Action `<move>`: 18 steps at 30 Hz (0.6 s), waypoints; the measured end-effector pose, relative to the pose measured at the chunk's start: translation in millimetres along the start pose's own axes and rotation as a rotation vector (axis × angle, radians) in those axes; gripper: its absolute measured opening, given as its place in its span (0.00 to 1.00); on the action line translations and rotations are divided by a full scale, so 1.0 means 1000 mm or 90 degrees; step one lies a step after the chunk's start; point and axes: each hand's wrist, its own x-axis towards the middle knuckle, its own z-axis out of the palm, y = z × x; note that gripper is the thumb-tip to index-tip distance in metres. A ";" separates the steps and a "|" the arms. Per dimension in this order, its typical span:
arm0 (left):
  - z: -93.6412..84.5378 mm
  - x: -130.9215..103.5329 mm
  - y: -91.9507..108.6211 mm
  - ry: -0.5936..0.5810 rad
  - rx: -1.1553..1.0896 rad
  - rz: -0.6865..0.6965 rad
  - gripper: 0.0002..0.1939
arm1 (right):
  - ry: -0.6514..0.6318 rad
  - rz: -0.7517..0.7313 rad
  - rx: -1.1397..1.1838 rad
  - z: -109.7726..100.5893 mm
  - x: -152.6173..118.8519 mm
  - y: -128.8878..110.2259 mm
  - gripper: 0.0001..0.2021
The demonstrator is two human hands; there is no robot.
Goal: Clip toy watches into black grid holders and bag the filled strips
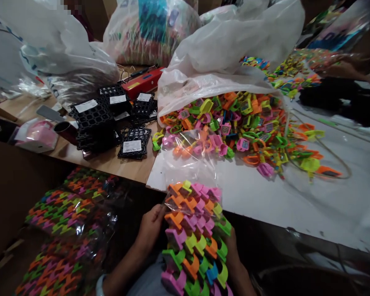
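In front of my lap is a clear plastic bag (197, 242) packed with rows of small curved plastic pieces in orange, pink, green, yellow and a little blue. My left hand (151, 225) grips its left edge near the top, thumb uppermost. On the opposite side my right hand (232, 250) clasps the right edge, its fingers partly hidden behind the pack. The bag's clear open-looking end (191, 170) lies toward the white table. Just beyond it is a heap of loose colourful plastic pieces (234, 123), some with small square grey faces, spilling from a large white sack (225, 49).
Filled packs (58, 209) of similar pieces lie low at my left. Stacks of black plastic grids (95, 119) with white labels, a red box (143, 82) and a dark cup (66, 130) sit on the wooden table (126, 168). A person's arm (348, 70) shows at far right.
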 end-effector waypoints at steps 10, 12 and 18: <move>0.004 0.002 0.016 0.100 0.313 0.282 0.14 | 0.223 -0.070 -0.145 -0.013 0.003 0.018 0.14; 0.001 0.001 0.019 0.104 0.371 0.334 0.12 | 0.217 -0.142 -0.153 -0.016 0.006 0.013 0.07; 0.002 -0.006 0.030 0.101 0.504 0.521 0.10 | 0.251 -0.276 -0.240 -0.028 0.006 0.000 0.07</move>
